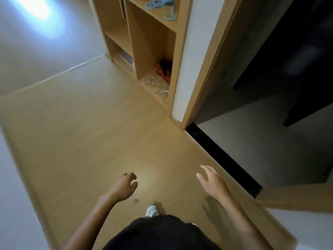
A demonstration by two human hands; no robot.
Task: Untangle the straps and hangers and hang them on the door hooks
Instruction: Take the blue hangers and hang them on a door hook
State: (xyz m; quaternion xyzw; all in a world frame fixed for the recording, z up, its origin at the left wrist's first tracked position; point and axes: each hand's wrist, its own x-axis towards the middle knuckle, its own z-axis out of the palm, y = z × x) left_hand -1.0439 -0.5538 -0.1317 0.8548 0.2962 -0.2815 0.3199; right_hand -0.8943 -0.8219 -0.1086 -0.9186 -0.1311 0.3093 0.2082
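Left hand loosely curled, right hand spread, both empty above the floor; best to step to the shelf and lift the pale blue loops whole, two-handed

Person, seen from above. A black garment of plain matte cloth covers the torso at the near edge. Both forearms are bare down to the left hand and right hand. One white shoe shows just beyond the hem.

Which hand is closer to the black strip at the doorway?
Right. The right hand hangs just beside the black strip; the left hand is farther off, across the wooden floor.
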